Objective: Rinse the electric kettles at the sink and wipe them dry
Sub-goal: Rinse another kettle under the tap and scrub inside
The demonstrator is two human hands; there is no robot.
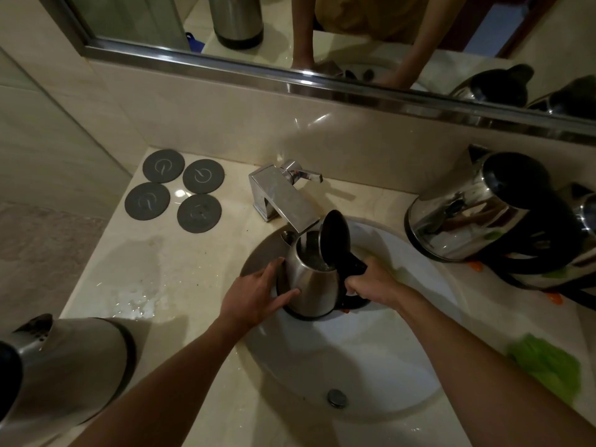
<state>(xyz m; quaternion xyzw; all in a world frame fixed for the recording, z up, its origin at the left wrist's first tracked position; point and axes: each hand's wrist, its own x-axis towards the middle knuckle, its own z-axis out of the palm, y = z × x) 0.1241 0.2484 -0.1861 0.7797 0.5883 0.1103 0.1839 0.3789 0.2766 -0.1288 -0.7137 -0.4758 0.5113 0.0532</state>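
A pale cream stone table (167,272) with a glossy top runs along a wall (206,114) of large beige tiles. Above the tiles hangs a mirror (322,24) in a polished metal frame (200,58), which reflects a dark wooden door frame at the far right. To the left a second tiled wall (38,137) meets the table's end. Wet patches glisten on the stone. The light is dim and warm, with soft highlights on the tiles.

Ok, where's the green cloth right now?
In the head view the green cloth lies on the counter at the right, beside the sink rim and in front of the kettles lying there.
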